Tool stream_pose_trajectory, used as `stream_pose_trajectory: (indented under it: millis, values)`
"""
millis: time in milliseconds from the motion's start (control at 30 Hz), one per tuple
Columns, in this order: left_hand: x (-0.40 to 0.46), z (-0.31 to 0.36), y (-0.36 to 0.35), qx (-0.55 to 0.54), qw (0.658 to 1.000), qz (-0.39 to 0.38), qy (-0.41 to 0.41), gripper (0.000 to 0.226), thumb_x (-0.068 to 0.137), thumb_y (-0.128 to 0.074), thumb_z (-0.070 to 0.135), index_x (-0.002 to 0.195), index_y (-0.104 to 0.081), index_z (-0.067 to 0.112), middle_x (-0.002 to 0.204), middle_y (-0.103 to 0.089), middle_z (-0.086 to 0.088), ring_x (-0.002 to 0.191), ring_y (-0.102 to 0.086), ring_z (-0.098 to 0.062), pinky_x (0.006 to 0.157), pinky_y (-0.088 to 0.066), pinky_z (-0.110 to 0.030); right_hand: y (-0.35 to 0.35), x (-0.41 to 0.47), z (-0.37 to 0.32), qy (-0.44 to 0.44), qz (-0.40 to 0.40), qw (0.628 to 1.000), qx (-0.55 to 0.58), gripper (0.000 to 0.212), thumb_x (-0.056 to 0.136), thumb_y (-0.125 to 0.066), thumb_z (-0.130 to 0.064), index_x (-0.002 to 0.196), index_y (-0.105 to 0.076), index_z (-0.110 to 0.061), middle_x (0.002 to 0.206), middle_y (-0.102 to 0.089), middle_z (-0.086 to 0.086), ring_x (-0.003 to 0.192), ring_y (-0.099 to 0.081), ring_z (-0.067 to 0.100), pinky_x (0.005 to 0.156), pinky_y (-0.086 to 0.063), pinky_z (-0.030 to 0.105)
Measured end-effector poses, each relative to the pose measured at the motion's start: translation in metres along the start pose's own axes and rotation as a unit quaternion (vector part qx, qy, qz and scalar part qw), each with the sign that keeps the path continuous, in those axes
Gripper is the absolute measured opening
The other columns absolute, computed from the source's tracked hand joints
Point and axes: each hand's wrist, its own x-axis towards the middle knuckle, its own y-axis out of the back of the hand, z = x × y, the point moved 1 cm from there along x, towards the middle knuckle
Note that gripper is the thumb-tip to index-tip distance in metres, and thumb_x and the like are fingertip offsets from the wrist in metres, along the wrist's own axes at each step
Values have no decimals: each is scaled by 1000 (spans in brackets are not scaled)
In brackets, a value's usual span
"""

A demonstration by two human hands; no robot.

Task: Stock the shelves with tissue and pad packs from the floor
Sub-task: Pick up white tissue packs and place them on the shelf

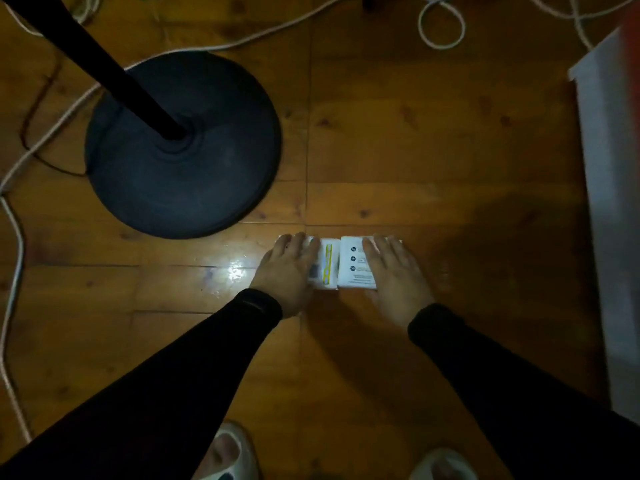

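Packs lie on the wooden floor (415, 150), side by side and touching, just right of a round black stand base (180, 147) from which a dark pole (86, 53) rises. White cables (14, 237) are strung along the left edge and top. The left hand (289, 271) is laid flat, fingers spread, on the left pack (327, 265), which bears a yellow stripe. The right hand (394, 271) is laid flat, fingers straight, over the right pack (353, 263), printed with round icons. A white panel (609, 202) is seen at far right. Two light slippers (228, 455) are visible at the bottom.
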Motion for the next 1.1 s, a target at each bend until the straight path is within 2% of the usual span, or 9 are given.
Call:
stream_pose_trajectory:
  millis: [67,133,300,433,533,767,867,1000,1100]
  values:
    - [-9,5,23,-15,1000,-14,4,81,85,-61,37,149,-14,20,153,-21,-7,139,-19,-27,110,-30,-42,23,-10,-2,-11,-12,1000,13,84,89,-59,-36,152,-7,-19,160,-4,6,147,1,28,119,-6,43]
    - [-25,10,58,-13,1000,-16,-3,76,87,-58,37,148,-19,17,152,-24,-7,138,-21,-27,108,-31,-41,62,-31,-7,-22,-5,999,30,79,89,-57,-39,151,-11,-20,159,-9,5,146,-3,27,118,-12,43]
    - [-82,46,198,-52,998,40,-17,67,91,-51,43,147,-27,17,149,-33,-5,134,-28,-26,106,-33,-39,212,-111,-20,-39,51,996,61,66,94,-50,-42,149,-22,-19,155,-21,6,142,-18,25,114,-20,35]
    - [-152,91,357,-75,988,121,-52,70,89,-46,54,146,-32,16,145,-40,-10,132,-34,-30,107,-33,-41,366,-188,-34,-41,141,987,71,64,94,-49,-43,149,-25,-21,153,-26,6,140,-24,23,113,-26,34]
    - [-212,127,472,-81,975,196,-72,67,91,-48,54,145,-36,16,146,-40,-8,134,-34,-27,109,-32,-38,482,-253,-44,-26,223,972,67,64,93,-51,-44,148,-28,-19,150,-31,6,139,-25,22,113,-26,34]
    - [-371,220,687,-71,913,371,-152,49,93,-47,49,129,-55,17,130,-56,-2,124,-46,-19,102,-37,-33,698,-424,-80,-34,401,915,40,57,93,-51,-45,142,-38,-18,146,-36,3,137,-29,19,111,-29,33]
    - [-434,253,744,-62,881,420,-207,44,94,-48,46,126,-59,17,126,-59,0,121,-48,-16,99,-37,-30,753,-503,-102,-55,464,884,7,53,93,-50,-45,139,-42,-18,142,-39,4,133,-34,19,111,-28,31]
    - [-505,293,789,-50,848,441,-288,47,94,-46,47,130,-55,19,131,-56,0,125,-45,-16,103,-36,-32,788,-613,-135,-106,535,837,-49,53,92,-39,-52,133,-47,-19,137,-44,3,126,-38,17,106,-28,26]
    - [-545,327,803,-42,827,435,-355,47,93,-44,51,130,-54,24,132,-54,3,126,-43,-13,103,-36,-32,789,-697,-158,-157,578,797,-75,52,90,-41,-48,129,-51,-14,130,-51,8,118,-43,21,103,-34,32]
